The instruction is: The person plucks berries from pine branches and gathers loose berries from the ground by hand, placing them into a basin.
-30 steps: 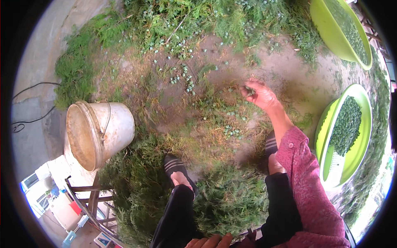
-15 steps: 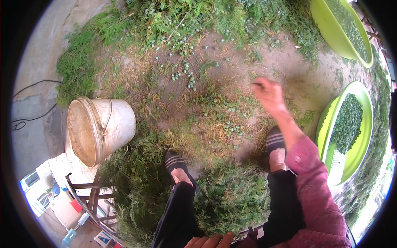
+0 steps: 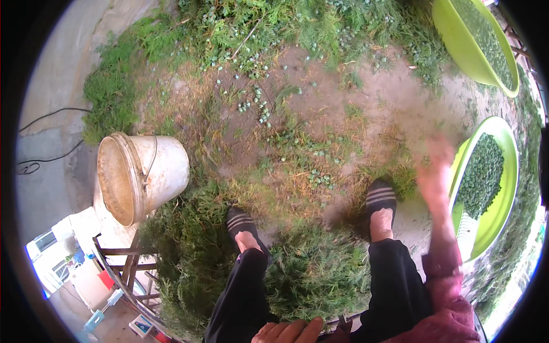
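My right hand is smeared by motion beside the near green basin on the right. Its fingers are too blurred to show whether it holds anything. Small dark-green seed cones are heaped in that basin, with a white slotted piece at its near side. My left hand rests low at the bottom edge, between my dark trouser legs. Only its fingers show, lying loosely side by side, with nothing visible in them. In front of my feet, pale blue-green cones are scattered over bare soil and dry sprigs.
A dirty white bucket lies tipped on its side at left. Another green basin of cones stands at the far right. Cut evergreen branches cover the far side, with more greenery around my feet. A black cable lies at far left.
My right hand has moved right and toward me, from above the soil to the near basin's edge. My left hand stays low, and the view has shifted slightly.
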Tool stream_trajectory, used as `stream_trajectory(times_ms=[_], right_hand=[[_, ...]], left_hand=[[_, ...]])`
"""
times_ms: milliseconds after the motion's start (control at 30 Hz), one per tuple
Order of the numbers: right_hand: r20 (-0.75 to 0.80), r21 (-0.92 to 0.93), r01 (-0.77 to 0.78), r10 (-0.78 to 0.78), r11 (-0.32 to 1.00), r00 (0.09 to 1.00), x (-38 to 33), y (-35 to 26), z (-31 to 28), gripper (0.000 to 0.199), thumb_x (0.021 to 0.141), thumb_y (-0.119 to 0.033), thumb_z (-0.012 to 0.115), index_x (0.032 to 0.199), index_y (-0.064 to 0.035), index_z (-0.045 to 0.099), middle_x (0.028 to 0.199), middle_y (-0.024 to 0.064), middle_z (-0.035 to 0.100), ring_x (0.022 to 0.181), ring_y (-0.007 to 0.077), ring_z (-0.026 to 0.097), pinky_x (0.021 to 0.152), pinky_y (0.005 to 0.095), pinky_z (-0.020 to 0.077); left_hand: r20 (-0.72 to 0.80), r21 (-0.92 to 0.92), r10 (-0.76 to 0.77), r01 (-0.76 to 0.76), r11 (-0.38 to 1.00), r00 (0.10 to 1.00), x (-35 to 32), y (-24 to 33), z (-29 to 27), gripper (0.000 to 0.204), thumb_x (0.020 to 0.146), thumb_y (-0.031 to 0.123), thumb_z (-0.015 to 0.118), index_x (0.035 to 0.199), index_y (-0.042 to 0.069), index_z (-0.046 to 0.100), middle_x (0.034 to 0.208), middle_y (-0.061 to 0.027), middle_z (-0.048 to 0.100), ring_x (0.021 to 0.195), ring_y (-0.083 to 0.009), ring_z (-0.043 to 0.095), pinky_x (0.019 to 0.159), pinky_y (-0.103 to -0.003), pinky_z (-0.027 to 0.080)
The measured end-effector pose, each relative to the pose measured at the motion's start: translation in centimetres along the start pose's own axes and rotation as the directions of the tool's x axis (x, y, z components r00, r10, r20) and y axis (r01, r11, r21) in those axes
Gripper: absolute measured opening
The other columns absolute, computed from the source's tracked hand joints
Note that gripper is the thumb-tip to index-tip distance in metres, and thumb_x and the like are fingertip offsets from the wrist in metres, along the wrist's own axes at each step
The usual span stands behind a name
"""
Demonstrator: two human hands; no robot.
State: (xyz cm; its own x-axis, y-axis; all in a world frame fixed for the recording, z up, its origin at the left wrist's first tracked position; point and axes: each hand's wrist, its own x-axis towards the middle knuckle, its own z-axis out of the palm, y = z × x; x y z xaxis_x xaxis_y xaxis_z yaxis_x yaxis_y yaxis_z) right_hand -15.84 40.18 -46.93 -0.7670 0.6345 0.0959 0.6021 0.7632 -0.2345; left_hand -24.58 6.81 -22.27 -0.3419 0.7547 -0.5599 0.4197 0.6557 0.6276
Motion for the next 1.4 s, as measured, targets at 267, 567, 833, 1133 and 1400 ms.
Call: stream_trajectory(times_ms=[267,567,833,1133,1400], right_hand=[[0.404,0.479,0.04,-0.261,0.877,0.877,3.4,-7.8,13.4,0.022,0.075,-0.01,0.066,0.095,-0.0039,0.058,0.09,0.0164,0.06,0.082,0.0321,0.06,0.073,0.0406,0.0487],[0.318,0.419,0.041,-0.189,0.907,0.929,3.2,-9.6,13.7,0.022,0.074,-0.009,0.065,0.094,-0.0064,0.056,0.086,0.0173,0.059,0.08,0.035,0.059,0.068,0.0422,0.0487],[0.734,0.676,-0.73,-0.003,0.102,0.679,3.8,-7.9,11.2,0.011,0.08,-0.005,0.058,0.091,-0.0055,0.056,0.071,0.003,0.056,0.059,0.0105,0.053,0.05,0.0248,0.0449],[0.712,0.677,-0.654,-0.075,0.337,0.698,5.7,-10.5,13.7,0.013,0.083,-0.009,0.058,0.094,-0.0012,0.056,0.065,0.0041,0.056,0.062,0.0115,0.058,0.052,0.0269,0.0465],[0.454,0.503,-0.027,-0.237,0.864,0.859,5.3,-10.3,16.0,0.014,0.077,-0.009,0.063,0.09,-0.0034,0.059,0.078,0.0096,0.058,0.077,0.018,0.06,0.064,0.0291,0.048]], left_hand=[[-0.027,-0.027,0.014,-0.015,1.0,1.0,0.5,0.6,0.3,0.047,0.065,0.013,0.067,0.109,0.002,0.054,0.092,-0.0135,0.059,0.077,-0.0271,0.059,0.067,-0.037,0.048],[-0.049,-0.03,0.017,-0.018,0.999,0.999,0.1,-0.2,0.0,0.044,0.064,0.011,0.068,0.106,0.003,0.055,0.089,-0.0111,0.059,0.075,-0.0255,0.059,0.066,-0.036,0.047],[-0.047,-0.042,-0.01,0.008,0.999,0.999,-0.4,-0.6,-0.1,0.042,0.064,0.012,0.069,0.103,0.005,0.055,0.09,-0.0106,0.059,0.075,-0.0256,0.059,0.066,-0.036,0.047],[-0.02,-0.051,-0.016,0.015,0.999,1.0,-0.4,-0.6,-0.5,0.041,0.065,0.013,0.068,0.103,0.005,0.055,0.09,-0.0106,0.059,0.076,-0.0263,0.059,0.067,-0.036,0.047],[-0.006,-0.058,0.012,-0.013,0.998,1.0,-0.5,-0.8,-0.5,0.044,0.065,0.013,0.068,0.106,0.004,0.054,0.092,-0.0112,0.058,0.077,-0.0268,0.058,0.068,-0.037,0.047]])
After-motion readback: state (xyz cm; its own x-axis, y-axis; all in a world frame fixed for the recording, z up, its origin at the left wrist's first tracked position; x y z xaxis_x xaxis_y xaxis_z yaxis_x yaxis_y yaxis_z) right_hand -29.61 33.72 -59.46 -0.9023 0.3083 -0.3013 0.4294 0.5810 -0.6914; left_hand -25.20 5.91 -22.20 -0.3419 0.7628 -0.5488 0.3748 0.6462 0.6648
